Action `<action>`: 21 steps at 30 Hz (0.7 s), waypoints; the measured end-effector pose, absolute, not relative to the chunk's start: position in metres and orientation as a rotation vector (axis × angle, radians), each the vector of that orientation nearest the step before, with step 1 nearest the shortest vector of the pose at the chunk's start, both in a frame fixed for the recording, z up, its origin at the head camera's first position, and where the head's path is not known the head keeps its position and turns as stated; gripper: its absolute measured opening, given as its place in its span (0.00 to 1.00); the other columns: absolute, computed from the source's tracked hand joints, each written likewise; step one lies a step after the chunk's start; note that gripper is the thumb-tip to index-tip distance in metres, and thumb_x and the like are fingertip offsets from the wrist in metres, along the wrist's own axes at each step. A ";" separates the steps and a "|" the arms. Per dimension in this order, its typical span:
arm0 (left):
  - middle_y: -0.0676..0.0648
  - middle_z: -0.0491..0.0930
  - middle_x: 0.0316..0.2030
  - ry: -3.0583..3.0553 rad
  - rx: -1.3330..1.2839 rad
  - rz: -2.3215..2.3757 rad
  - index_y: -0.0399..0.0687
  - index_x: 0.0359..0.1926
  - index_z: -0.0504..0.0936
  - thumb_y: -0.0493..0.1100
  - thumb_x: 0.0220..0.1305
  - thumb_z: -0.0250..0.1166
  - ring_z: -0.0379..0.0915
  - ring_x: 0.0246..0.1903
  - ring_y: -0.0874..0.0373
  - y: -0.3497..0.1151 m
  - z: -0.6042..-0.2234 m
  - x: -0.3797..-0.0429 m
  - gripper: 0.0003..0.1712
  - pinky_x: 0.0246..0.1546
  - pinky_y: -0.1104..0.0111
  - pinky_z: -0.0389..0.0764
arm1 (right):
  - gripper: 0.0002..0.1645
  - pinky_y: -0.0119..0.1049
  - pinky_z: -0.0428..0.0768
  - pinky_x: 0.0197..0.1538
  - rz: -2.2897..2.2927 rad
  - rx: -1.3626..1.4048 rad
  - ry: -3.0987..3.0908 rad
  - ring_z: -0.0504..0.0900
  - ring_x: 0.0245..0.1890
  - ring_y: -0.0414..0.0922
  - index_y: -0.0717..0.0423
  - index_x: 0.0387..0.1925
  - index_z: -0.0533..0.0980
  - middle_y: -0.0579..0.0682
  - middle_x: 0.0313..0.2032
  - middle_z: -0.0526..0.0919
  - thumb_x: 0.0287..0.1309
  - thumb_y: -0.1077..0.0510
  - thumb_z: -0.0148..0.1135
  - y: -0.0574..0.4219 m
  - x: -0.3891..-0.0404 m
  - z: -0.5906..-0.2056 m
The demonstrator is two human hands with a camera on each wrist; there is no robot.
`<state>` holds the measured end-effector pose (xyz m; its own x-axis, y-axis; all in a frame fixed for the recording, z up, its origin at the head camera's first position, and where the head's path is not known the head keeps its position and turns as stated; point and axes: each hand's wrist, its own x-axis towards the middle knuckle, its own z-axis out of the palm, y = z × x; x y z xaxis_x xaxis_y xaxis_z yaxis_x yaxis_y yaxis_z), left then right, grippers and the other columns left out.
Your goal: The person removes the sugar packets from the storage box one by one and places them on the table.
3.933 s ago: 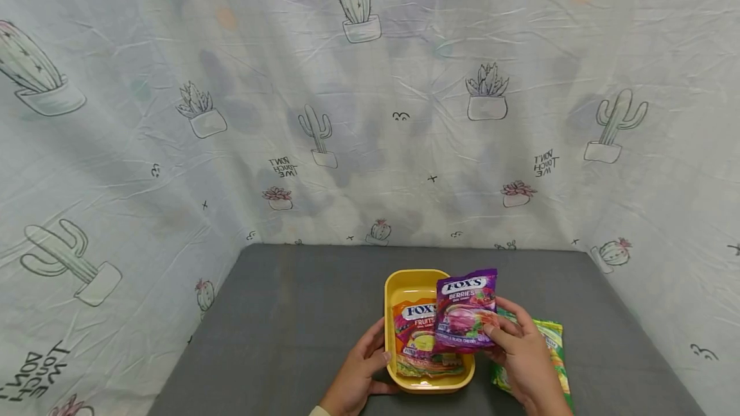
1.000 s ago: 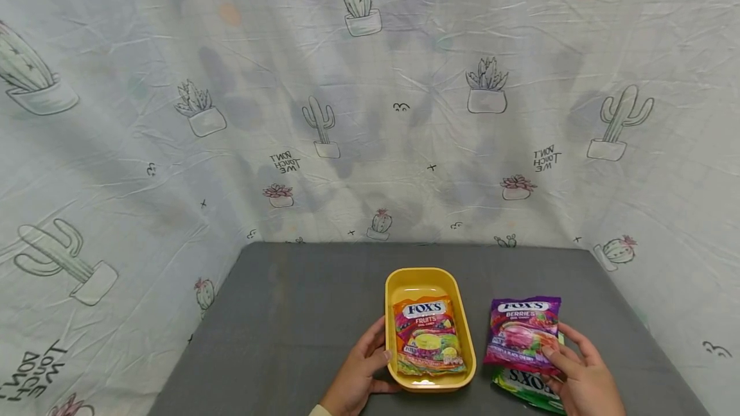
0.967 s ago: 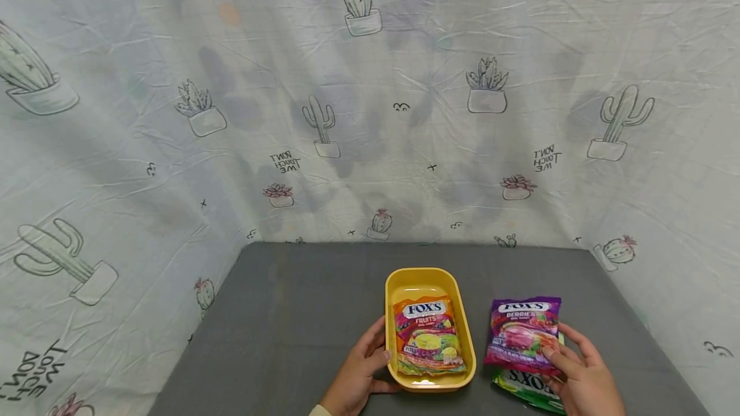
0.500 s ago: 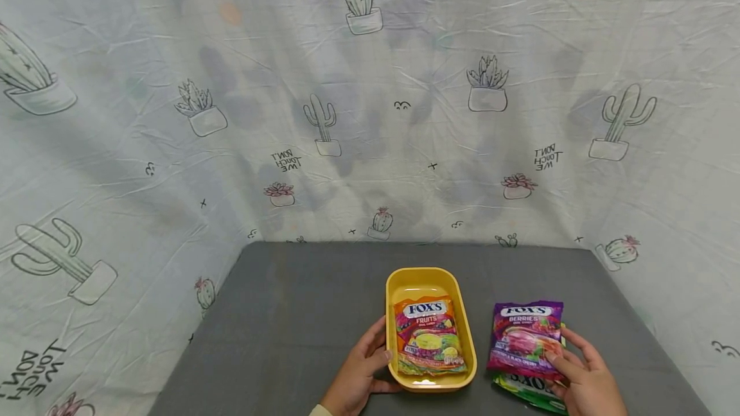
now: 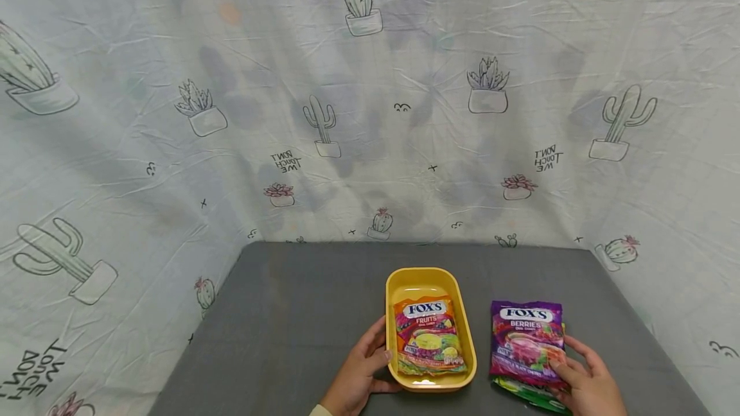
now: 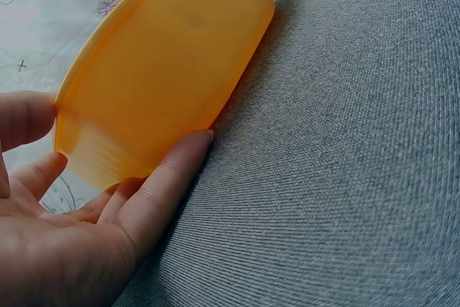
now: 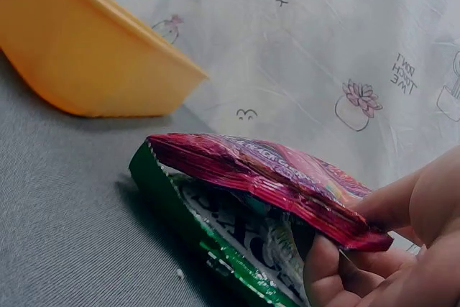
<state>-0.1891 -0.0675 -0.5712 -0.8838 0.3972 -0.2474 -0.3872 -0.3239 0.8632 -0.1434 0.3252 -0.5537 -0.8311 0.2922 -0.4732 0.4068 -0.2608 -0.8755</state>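
Observation:
A yellow rectangular container (image 5: 424, 278) stands on the grey table with an orange candy bag (image 5: 430, 339) labelled Fox's Fruits lying inside. My left hand (image 5: 360, 364) holds the container by its near left side, fingers and thumb against the wall and rim. To the right, my right hand (image 5: 590, 377) pinches the lower right corner of a purple Fox's Berries candy bag (image 5: 523, 339). Beneath it lies a green candy bag (image 7: 208, 239), mostly covered. In the right wrist view the purple bag's near edge is raised slightly off the green one.
The grey table (image 5: 289, 320) extends left of and behind the container. A light curtain (image 5: 405, 165) with cactus drawings encloses the table at the back and sides.
My right hand has carried the purple bag from above the container to the right, then lowered it onto the green bag. My left hand and the container stay put.

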 end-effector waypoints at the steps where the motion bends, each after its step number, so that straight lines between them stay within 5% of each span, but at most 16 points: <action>1: 0.36 0.54 0.69 1.447 0.013 2.225 0.55 0.75 0.51 0.38 0.68 0.57 0.71 0.53 0.40 -0.067 -0.571 -0.189 0.38 0.33 0.40 0.77 | 0.32 0.48 0.80 0.38 -2.264 0.895 1.870 0.82 0.36 0.46 0.33 0.65 0.58 0.39 0.35 0.79 0.66 0.60 0.57 0.325 -0.144 -0.555; 7: 0.36 0.54 0.69 1.454 0.009 2.220 0.54 0.75 0.51 0.38 0.68 0.57 0.71 0.53 0.40 -0.067 -0.569 -0.189 0.38 0.33 0.40 0.77 | 0.39 0.48 0.80 0.36 -2.218 0.970 1.951 0.82 0.34 0.45 0.46 0.72 0.52 0.41 0.34 0.78 0.66 0.61 0.58 0.323 -0.145 -0.557; 13: 0.36 0.55 0.69 1.457 0.010 2.222 0.55 0.75 0.52 0.39 0.68 0.58 0.71 0.53 0.41 -0.067 -0.568 -0.188 0.38 0.33 0.40 0.77 | 0.34 0.50 0.81 0.36 -2.217 1.012 2.003 0.82 0.33 0.45 0.46 0.68 0.58 0.44 0.34 0.79 0.64 0.61 0.60 0.325 -0.144 -0.559; 21: 0.37 0.56 0.68 1.457 0.003 2.220 0.56 0.74 0.53 0.39 0.68 0.58 0.71 0.52 0.41 -0.068 -0.569 -0.189 0.38 0.33 0.40 0.77 | 0.40 0.49 0.81 0.33 -2.114 1.193 2.102 0.81 0.30 0.42 0.55 0.71 0.56 0.69 0.54 0.69 0.62 0.61 0.62 0.330 -0.146 -0.564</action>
